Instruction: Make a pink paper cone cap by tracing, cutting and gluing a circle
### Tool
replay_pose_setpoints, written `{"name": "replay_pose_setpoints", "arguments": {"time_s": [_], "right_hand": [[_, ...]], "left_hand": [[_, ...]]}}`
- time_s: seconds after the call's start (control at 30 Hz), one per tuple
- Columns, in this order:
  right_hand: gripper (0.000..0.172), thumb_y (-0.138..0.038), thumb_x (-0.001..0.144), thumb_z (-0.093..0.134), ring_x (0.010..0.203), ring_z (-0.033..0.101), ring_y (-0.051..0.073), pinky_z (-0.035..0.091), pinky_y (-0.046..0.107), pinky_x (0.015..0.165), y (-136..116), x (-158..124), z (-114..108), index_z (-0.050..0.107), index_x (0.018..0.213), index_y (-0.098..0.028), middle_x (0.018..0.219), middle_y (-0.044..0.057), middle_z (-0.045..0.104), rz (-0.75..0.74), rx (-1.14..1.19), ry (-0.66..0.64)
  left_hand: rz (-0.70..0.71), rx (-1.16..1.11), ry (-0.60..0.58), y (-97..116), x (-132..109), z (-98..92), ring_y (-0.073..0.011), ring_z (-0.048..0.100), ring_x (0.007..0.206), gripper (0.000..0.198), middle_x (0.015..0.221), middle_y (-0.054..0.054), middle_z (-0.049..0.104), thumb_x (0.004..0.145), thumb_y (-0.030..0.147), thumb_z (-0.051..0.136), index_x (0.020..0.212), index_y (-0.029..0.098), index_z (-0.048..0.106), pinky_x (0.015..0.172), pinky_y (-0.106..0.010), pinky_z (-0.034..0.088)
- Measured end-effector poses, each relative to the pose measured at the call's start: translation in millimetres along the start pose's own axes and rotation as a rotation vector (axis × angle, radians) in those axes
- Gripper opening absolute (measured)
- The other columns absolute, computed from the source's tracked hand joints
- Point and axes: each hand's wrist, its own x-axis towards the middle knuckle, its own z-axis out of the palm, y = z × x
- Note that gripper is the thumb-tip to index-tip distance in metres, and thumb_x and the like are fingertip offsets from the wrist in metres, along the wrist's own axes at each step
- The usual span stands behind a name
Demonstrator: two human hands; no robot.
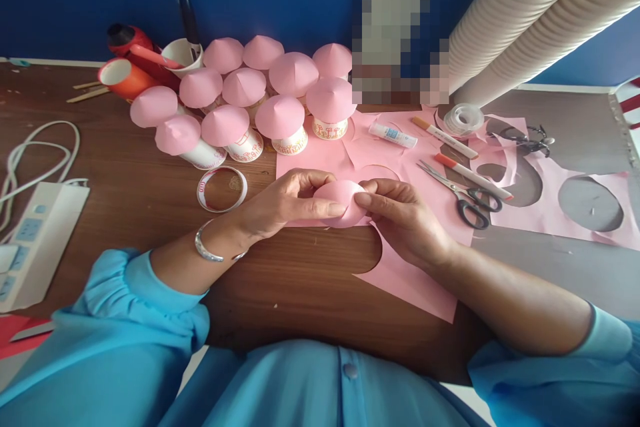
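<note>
Between my two hands is a pink paper cone, held above the table's near middle. The thumb and fingers of my left hand pinch its left side and front. My right hand grips the right edge, its thumb pressed on the paper near the overlap. Beneath and behind them lies pink paper with rounded cut-outs. Just left of my left wrist rests a white paper ring with red marks. Behind, several paper cups with drawn patterns wear pink cone tops.
Right of my hands lie black-handled scissors, a glue stick, two markers and a tape roll. Cut pink scraps spread further right, below white ribbed tubes. A power strip with a white cable sits at left.
</note>
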Motion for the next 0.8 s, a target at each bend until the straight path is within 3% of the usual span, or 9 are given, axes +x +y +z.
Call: {"name": "replay_pose_setpoints", "arguments": {"time_s": [0.17,0.43,0.6,0.8], "right_hand": [[0.029,-0.042,0.075,0.089,0.063,0.052,0.013,0.038,0.029,0.062,-0.2,0.2,-0.9,0.073,0.069,-0.02,0.066,-0.001,0.065,0.013,0.055,-0.018],[0.028,-0.041,0.076,0.089,0.064,0.057,0.013,0.043,0.027,0.064,-1.0,1.8,-0.4,0.073,0.069,-0.019,0.067,-0.001,0.068,0.03,0.091,-0.038],[0.031,-0.042,0.073,0.091,0.06,0.055,0.011,0.04,0.026,0.059,-2.9,2.0,1.5,0.071,0.066,-0.018,0.063,-0.002,0.067,0.028,0.112,-0.025],[0.034,-0.045,0.073,0.091,0.059,0.055,0.012,0.039,0.027,0.058,-3.6,3.1,1.6,0.071,0.066,-0.019,0.063,-0.001,0.067,0.018,0.063,-0.032]], "left_hand": [[-0.004,-0.037,-0.004,-0.9,0.1,-0.1,-0.0155,0.055,0.079,0.026,0.083,-0.002,0.061,0.074,0.034,0.082,0.089,0.015,0.072,0.071,-0.026,0.048],[0.015,-0.078,-0.018,-1.3,2.0,-1.9,-0.0145,0.057,0.077,0.02,0.081,-0.002,0.065,0.073,0.027,0.082,0.086,0.014,0.074,0.071,-0.025,0.049],[0.012,-0.041,-0.041,-3.4,1.9,-4.2,-0.0159,0.058,0.082,0.028,0.087,-0.003,0.066,0.075,0.032,0.084,0.094,0.014,0.075,0.075,-0.025,0.049],[-0.006,-0.05,0.001,-1.8,3.6,-3.5,-0.0149,0.052,0.077,0.029,0.079,-0.001,0.057,0.085,0.042,0.075,0.078,0.015,0.067,0.072,-0.026,0.046]]}}
